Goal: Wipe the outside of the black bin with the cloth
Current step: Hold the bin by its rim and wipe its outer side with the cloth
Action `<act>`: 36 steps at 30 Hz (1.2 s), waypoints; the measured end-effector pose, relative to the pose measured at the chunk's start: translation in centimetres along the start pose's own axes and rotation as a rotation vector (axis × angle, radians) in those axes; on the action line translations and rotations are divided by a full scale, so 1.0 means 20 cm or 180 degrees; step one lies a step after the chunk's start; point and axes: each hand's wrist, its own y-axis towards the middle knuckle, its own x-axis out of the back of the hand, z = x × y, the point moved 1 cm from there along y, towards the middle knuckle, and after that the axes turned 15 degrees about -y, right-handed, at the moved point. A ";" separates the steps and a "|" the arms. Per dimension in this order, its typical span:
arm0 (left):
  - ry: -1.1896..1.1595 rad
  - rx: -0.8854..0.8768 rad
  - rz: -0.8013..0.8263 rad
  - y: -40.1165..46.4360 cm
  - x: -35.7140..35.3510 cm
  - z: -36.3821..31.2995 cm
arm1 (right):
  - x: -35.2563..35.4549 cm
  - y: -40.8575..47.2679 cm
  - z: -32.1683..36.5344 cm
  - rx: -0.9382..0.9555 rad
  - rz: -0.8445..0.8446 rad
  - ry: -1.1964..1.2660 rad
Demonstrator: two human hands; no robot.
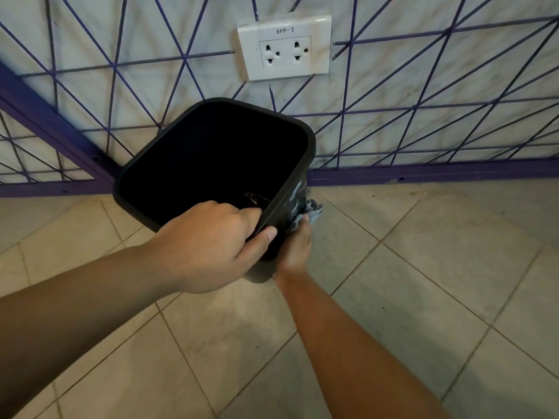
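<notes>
The black bin (290, 189) is tilted toward me over the tiled floor, its open mouth facing up. My left hand (208, 246) grips the bin's near rim, fingers inside and thumb outside. My right hand (295, 247) holds a grey cloth (311, 211) against the bin's outer right wall, low down near the rim corner. Most of the cloth is hidden behind the bin and my fingers. Pale smears show on that wall above the cloth.
A white wall with purple lines stands right behind the bin, with a double socket plate (284, 48) above it and a purple skirting (423, 172) along the floor. Beige floor tiles (393, 267) stretch to the right and toward me.
</notes>
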 end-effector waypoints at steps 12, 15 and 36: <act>0.0036 -0.0149 -0.0139 0.00 -0.01 0.00 | 0.03 -0.02 0.03 0.0166 0.0120 -0.0365; 0.0045 -0.0161 -0.0148 -0.01 -0.01 0.00 | 0.02 0.00 0.03 0.0003 0.0139 -0.0300; 0.0285 -0.0157 -0.0174 -0.01 0.00 0.00 | 0.06 -0.03 0.04 0.0366 0.0295 -0.0615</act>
